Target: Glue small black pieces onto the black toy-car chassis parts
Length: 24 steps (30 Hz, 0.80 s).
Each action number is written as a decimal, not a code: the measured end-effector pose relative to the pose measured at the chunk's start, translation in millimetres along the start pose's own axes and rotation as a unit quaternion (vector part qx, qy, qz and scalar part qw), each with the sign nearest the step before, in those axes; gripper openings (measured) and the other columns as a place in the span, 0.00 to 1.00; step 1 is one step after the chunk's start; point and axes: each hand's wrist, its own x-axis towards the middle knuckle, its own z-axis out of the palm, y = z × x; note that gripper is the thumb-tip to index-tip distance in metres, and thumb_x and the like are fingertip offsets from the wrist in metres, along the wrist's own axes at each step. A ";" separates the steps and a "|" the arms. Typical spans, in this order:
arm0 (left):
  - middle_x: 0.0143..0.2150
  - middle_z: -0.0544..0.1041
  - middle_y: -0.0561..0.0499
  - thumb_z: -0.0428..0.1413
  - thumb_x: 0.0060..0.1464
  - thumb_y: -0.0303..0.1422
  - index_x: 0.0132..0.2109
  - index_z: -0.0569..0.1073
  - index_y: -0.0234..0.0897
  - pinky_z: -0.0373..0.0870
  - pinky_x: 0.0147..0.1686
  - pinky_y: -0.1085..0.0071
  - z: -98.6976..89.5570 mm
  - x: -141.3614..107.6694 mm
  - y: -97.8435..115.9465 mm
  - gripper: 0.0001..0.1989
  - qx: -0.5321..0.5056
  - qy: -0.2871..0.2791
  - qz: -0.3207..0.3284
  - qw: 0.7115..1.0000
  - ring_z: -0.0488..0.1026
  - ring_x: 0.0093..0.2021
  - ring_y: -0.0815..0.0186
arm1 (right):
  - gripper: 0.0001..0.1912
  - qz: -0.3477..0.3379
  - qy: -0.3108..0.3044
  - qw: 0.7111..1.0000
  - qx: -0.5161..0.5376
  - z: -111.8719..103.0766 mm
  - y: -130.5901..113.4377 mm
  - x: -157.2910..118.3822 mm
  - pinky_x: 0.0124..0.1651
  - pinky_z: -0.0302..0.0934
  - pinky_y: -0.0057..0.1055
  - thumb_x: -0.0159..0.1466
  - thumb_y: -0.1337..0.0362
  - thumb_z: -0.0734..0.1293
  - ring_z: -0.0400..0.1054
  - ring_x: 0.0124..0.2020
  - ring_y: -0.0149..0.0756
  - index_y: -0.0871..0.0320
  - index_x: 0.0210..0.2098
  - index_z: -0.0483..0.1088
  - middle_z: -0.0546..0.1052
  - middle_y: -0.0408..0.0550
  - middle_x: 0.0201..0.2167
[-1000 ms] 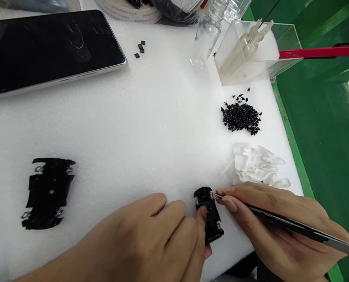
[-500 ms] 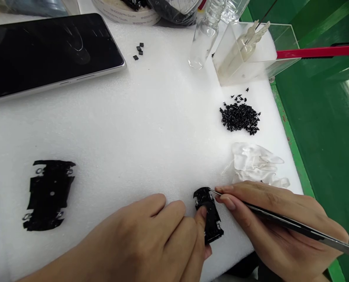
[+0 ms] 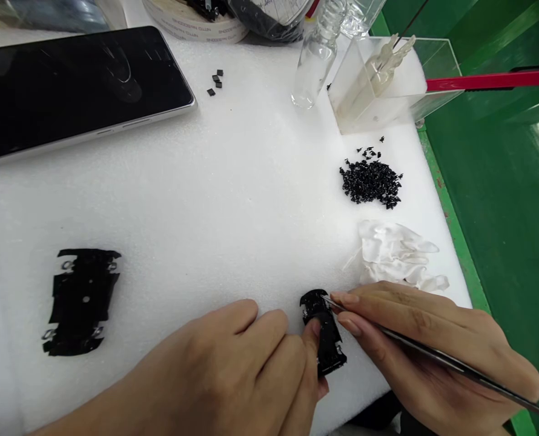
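A small black part (image 3: 329, 345) with notched sides is pinched between the thumb and fingers of my left hand (image 3: 237, 369) near the front edge of the white foam surface. My right hand (image 3: 433, 345) is closed around dark metal tweezers (image 3: 437, 355), and their tip touches the upper right of the part. Whether anything is between the tips is too small to tell. Far to the left, a larger black part (image 3: 81, 309) with a small round hole lies flat on the foam (image 3: 206, 200).
A phone (image 3: 79, 91) lies at the upper left, near several tiny black squares (image 3: 217, 85). At the right are a pile of black bits (image 3: 372, 181), a crumpled white cloth (image 3: 392, 254), a glass bottle (image 3: 312, 72) and a clear box (image 3: 355, 103) with a red-handled tool (image 3: 492, 80).
The tweezers' tip has shifted slightly down on the held part, and the shaft tilts a little differently. In view, the larger black part and the phone appear slightly farther right.
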 end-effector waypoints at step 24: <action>0.33 0.74 0.53 0.68 0.66 0.33 0.52 0.80 0.27 0.62 0.17 0.60 3.2 1.4 0.0 0.14 -0.010 0.005 -0.001 1.000 0.66 0.29 0.64 | 0.06 0.017 0.016 0.999 -0.040 2.0 -0.9 -2.5 0.42 0.79 0.17 0.67 0.78 0.75 0.83 0.34 0.28 0.65 0.41 0.84 0.88 0.47 0.36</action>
